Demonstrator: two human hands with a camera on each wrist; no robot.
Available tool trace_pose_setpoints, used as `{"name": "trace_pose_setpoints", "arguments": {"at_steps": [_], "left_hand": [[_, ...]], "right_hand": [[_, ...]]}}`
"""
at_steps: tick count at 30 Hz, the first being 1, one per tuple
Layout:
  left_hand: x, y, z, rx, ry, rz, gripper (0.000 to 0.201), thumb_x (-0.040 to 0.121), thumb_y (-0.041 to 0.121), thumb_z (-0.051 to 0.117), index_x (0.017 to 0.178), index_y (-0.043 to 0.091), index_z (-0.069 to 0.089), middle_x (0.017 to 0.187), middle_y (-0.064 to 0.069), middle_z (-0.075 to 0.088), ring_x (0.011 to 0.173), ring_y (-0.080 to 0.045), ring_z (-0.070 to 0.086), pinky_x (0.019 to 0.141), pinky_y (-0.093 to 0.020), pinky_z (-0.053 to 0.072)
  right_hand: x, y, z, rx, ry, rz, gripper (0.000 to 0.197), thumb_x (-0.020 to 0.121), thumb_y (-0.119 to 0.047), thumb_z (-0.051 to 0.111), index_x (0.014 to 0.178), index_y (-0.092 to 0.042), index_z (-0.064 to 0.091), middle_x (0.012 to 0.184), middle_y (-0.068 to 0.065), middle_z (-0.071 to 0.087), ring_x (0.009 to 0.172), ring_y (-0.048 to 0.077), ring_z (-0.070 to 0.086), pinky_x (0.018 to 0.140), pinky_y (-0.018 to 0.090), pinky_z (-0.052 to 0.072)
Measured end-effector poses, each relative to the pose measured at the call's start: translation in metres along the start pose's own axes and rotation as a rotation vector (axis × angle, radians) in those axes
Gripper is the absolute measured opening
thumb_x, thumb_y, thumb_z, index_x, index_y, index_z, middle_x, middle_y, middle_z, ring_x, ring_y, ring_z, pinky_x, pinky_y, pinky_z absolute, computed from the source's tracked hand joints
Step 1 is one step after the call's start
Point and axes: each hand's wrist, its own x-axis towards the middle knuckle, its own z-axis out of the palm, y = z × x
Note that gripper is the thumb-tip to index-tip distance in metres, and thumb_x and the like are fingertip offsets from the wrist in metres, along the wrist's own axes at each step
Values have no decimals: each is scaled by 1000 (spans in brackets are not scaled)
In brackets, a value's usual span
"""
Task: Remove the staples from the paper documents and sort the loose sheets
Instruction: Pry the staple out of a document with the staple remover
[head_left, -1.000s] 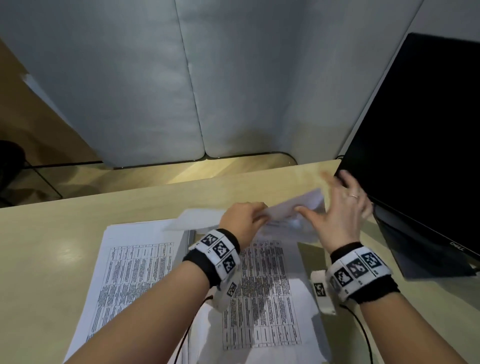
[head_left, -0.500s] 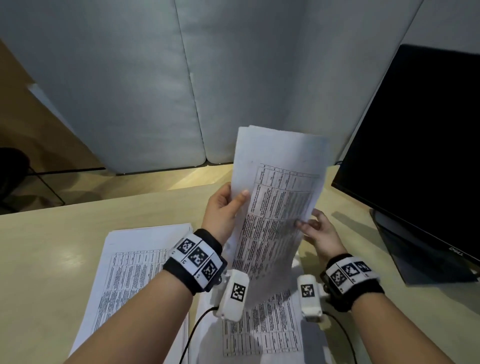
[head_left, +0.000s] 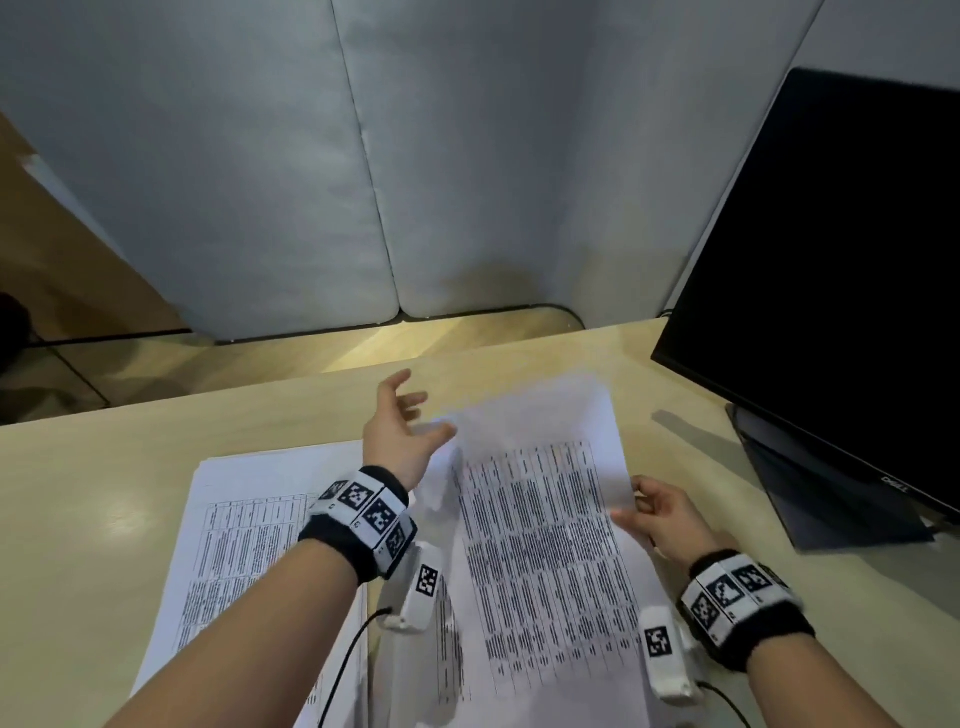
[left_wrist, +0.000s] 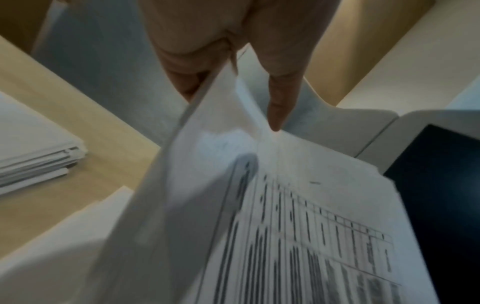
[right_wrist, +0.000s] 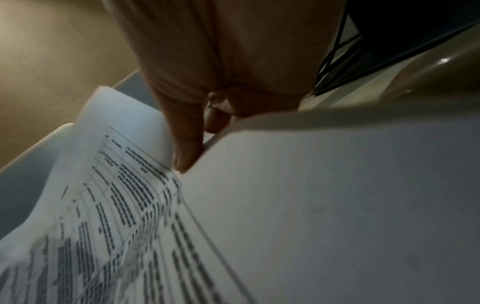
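Observation:
A printed sheet (head_left: 545, 519) (left_wrist: 298, 205) (right_wrist: 116, 185) with a table of text hangs low over the desk, blurred by motion. My right hand (head_left: 639, 504) (right_wrist: 197, 148) pinches its right edge, thumb on top. My left hand (head_left: 421, 410) (left_wrist: 233, 109) is at the sheet's top left corner with fingers spread and straight; the paper's edge runs loosely between thumb and fingers. Another printed sheet (head_left: 447, 649) lies on the desk under it. A stack of printed sheets (head_left: 249, 519) (left_wrist: 33, 154) lies to the left. No staple is visible.
A black monitor (head_left: 831, 260) stands at the right on a dark base (head_left: 831, 493), close to my right hand. Grey partition panels (head_left: 311, 156) close off the back of the beige desk (head_left: 78, 519). Thin cables trail from both wrist cameras.
The sheet, held upright in front of me before, has come down nearly flat over the desk. My left hand has loosened from its left edge and spread its fingers; my right hand keeps hold.

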Motion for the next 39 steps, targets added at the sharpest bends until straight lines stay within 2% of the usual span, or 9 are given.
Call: {"name": "trace_pose_setpoints", "arguments": {"at_steps": [1, 4, 8, 13, 17, 23, 27, 32, 39], "left_hand": [[0, 1, 2, 179, -16, 75, 70, 73, 24, 76, 133, 26, 40, 127, -2, 52, 117, -20, 48, 99, -36, 39], [-1, 4, 12, 672, -250, 231, 56, 78, 44, 66, 129, 30, 49, 135, 6, 50, 124, -16, 45, 110, -42, 25], [-5, -1, 27, 524, -494, 51, 38, 84, 35, 65, 113, 10, 64, 112, -6, 67, 100, -21, 61, 88, -33, 48], [-12, -5, 31, 442, -538, 18, 25, 85, 30, 64, 94, 7, 70, 90, -9, 70, 85, -27, 64, 71, -34, 48], [-13, -7, 30, 410, -545, -29, 24, 86, 30, 64, 90, 6, 69, 85, -11, 69, 82, -29, 64, 67, -33, 48], [-16, -4, 31, 363, -574, -85, 20, 85, 28, 65, 90, 9, 67, 89, -11, 70, 81, -27, 66, 71, -35, 52], [-16, -4, 33, 327, -589, -114, 22, 84, 26, 66, 93, 6, 68, 93, -14, 70, 82, -27, 66, 71, -33, 51], [-19, 1, 36, 291, -596, -133, 25, 82, 33, 67, 82, 8, 67, 80, -11, 68, 66, -21, 61, 59, -28, 46], [-25, -1, 32, 171, -562, -164, 27, 81, 34, 69, 70, 9, 63, 68, -7, 63, 54, -16, 56, 52, -23, 43]], "right_hand": [[0, 3, -2, -10, -29, 3, 12, 80, 6, 65, 88, -1, 61, 73, 0, 72, 72, 14, 66, 68, 15, 52], [4, 14, -6, -150, -79, 29, 64, 43, -53, 87, 79, -8, 61, 80, 8, 68, 78, 17, 61, 76, 27, 48], [2, 12, -6, -381, 20, 27, 17, 66, -21, 80, 72, -27, 66, 85, 3, 70, 85, 24, 63, 84, 37, 49], [-7, 13, -39, -970, 664, 360, 35, 82, -18, 66, 115, -17, 55, 127, 13, 46, 114, 30, 46, 95, 41, 37], [-14, 32, -65, -1002, 503, 628, 37, 85, -42, 50, 102, -13, 65, 95, 13, 59, 88, 30, 55, 78, 32, 46], [-24, 11, -37, -919, 537, 269, 35, 86, -24, 65, 105, -1, 46, 103, 23, 62, 98, 35, 58, 76, 35, 42], [-31, -23, 9, -814, 395, -71, 34, 84, -30, 66, 104, -14, 45, 95, 5, 48, 88, 20, 48, 69, 25, 37], [-20, -26, 61, -947, 153, -139, 49, 80, -48, 66, 116, -23, 45, 104, 3, 51, 96, 19, 51, 84, 30, 46], [-16, -21, 76, -950, 141, -186, 47, 81, -55, 62, 110, -18, 56, 100, 5, 65, 95, 24, 57, 76, 31, 42]]}}
